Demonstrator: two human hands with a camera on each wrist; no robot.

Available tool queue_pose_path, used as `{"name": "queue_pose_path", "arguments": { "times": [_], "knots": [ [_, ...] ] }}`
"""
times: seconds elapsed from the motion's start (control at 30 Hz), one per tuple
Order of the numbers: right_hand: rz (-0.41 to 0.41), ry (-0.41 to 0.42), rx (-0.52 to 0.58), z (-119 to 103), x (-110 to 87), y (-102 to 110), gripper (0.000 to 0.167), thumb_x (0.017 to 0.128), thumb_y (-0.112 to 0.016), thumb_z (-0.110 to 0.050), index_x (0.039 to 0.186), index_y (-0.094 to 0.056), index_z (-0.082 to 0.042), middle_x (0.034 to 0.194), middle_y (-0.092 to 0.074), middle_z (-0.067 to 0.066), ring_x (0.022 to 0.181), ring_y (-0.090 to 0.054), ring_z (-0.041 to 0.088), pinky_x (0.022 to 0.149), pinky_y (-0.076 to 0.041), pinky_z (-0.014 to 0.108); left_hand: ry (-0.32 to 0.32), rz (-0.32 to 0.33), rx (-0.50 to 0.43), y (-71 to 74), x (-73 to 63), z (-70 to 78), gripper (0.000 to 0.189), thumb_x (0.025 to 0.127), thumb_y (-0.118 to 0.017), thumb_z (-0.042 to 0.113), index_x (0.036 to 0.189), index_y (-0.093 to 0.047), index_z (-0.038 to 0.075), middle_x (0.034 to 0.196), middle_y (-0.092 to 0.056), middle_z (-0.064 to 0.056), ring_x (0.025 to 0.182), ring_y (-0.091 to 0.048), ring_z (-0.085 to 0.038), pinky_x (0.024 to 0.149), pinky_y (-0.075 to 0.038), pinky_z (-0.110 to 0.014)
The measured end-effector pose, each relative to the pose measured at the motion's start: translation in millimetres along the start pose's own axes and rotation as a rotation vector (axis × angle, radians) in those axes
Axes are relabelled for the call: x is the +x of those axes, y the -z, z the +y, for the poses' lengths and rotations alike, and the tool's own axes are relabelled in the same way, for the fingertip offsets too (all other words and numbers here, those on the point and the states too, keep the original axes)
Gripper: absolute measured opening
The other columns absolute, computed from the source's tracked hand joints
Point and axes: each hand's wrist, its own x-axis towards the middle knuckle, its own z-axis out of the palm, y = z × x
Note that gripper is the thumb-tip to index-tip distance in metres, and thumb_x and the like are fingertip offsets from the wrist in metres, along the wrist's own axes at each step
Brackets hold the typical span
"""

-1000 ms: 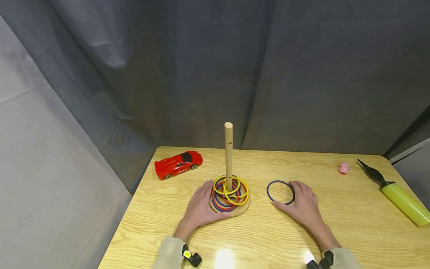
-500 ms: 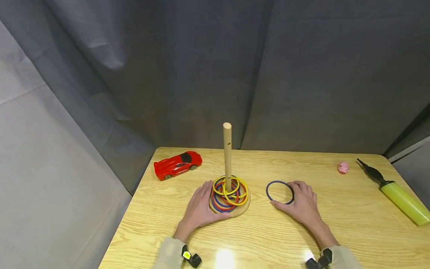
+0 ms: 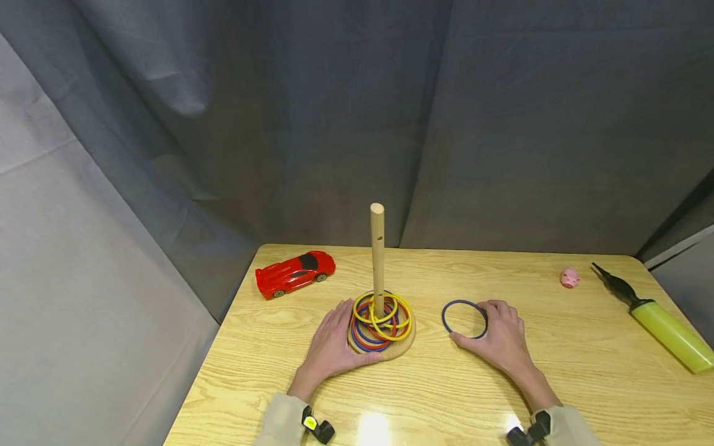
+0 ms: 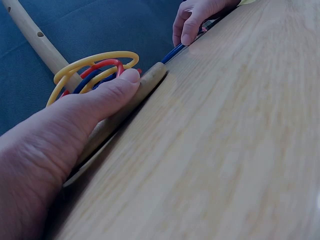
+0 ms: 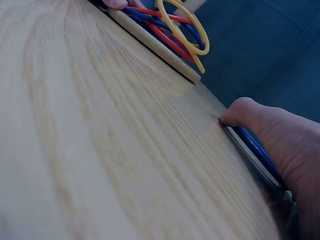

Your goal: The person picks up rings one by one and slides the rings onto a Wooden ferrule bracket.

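In the head view, a wooden ring toss stand (image 3: 400, 350) has a tall upright post (image 3: 377, 254) rising from its round base. Yellow, red and blue rings (image 3: 411, 316) lie in a loose pile around the foot of the post. My left hand (image 3: 331, 345) holds the base from the left, its thumb along the front edge; the left wrist view has that thumb (image 4: 112, 95) on the base's rim. To the right, a single blue ring (image 3: 460, 301) lies flat on the table, gripped by my right hand (image 3: 502, 341) between thumb and fingers at its right side.
A red toy car (image 3: 295, 274) sits at the back left of the wooden table (image 3: 424, 396). Toward the back right are a small pink pig toy (image 3: 569, 277) and a yellow-green hand pump (image 3: 672, 334) with a black nozzle. Grey curtains (image 3: 323, 124) hang behind.
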Motion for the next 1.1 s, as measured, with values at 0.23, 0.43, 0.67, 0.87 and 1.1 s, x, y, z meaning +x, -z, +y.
{"name": "queue_pose_path", "arguments": {
  "times": [0.23,0.43,0.67,0.87,1.1],
  "knots": [
    [-0.015,0.010,0.005,-3.2,-0.2,4.5,0.094,0.068,-0.091,-0.060,0.128,-0.062,0.006,0.118,-0.058,0.025,0.114,-0.047,0.046,0.094,-0.036,0.064,-0.002,0.000,0.003,-0.4,-0.1,0.3,0.140,0.067,-0.061,0.097,0.167,-0.022,0.008,0.171,-0.031,-0.007,0.159,-0.023,-0.023,0.129,-0.025,-0.042],
    [-0.026,0.034,0.015,-7.8,1.1,8.9,0.094,0.068,-0.091,-0.061,0.127,-0.062,0.006,0.112,-0.062,0.023,0.111,-0.051,0.043,0.093,-0.039,0.061,-0.008,0.006,0.007,-0.3,-0.2,0.0,0.140,0.067,-0.061,0.097,0.167,-0.023,0.007,0.170,-0.031,-0.008,0.159,-0.024,-0.024,0.128,-0.027,-0.042],
    [-0.001,0.077,0.027,-20.7,6.8,17.4,0.087,0.066,-0.094,-0.054,0.124,-0.064,0.005,0.106,-0.062,0.019,0.100,-0.052,0.036,0.080,-0.041,0.049,-0.017,0.013,-0.006,-0.4,-0.3,0.2,0.139,0.067,-0.063,0.096,0.166,-0.024,0.007,0.170,-0.032,-0.008,0.159,-0.025,-0.025,0.128,-0.027,-0.044],
    [-0.013,0.099,0.040,-38.6,16.7,32.6,0.082,0.068,-0.092,-0.049,0.124,-0.063,0.003,0.104,-0.061,0.020,0.098,-0.050,0.036,0.075,-0.040,0.045,-0.008,0.005,-0.009,-0.6,-1.1,0.3,0.139,0.068,-0.062,0.096,0.167,-0.023,0.007,0.170,-0.031,-0.008,0.159,-0.024,-0.024,0.128,-0.027,-0.043],
    [0.028,0.174,0.062,-57.7,33.5,49.9,0.074,0.068,-0.091,-0.043,0.121,-0.065,0.004,0.099,-0.060,0.017,0.096,-0.050,0.035,0.079,-0.039,0.045,-0.004,-0.001,-0.007,-0.7,-0.6,-0.2,0.138,0.069,-0.061,0.097,0.167,-0.023,0.007,0.171,-0.031,-0.008,0.159,-0.023,-0.023,0.128,-0.027,-0.044]
  ]
}}
